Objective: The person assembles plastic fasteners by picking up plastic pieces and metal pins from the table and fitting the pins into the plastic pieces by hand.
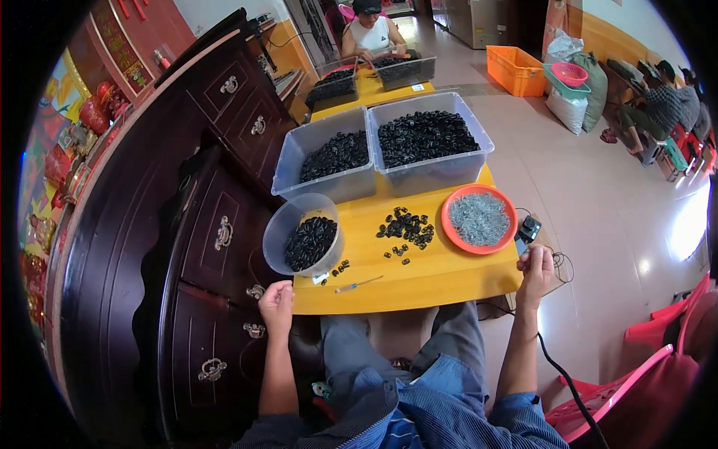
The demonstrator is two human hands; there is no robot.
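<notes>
My left hand is closed at the table's near left corner, below a clear round tub of black oval parts. My right hand, closed too, is at the near right corner. Curled fingers hide whatever either hand may hold. Between them a screwdriver with a blue-and-white handle lies on the yellow table. Loose black parts are heaped mid-table, with a few beside the tub. An orange-red bowl at the right holds small silvery pieces, perhaps screws.
Two clear bins of black parts stand at the table's back. A dark cabinet borders the left side. A small black camera and cable lie beyond my right hand. Another person works at the far end. Pink chairs stand right.
</notes>
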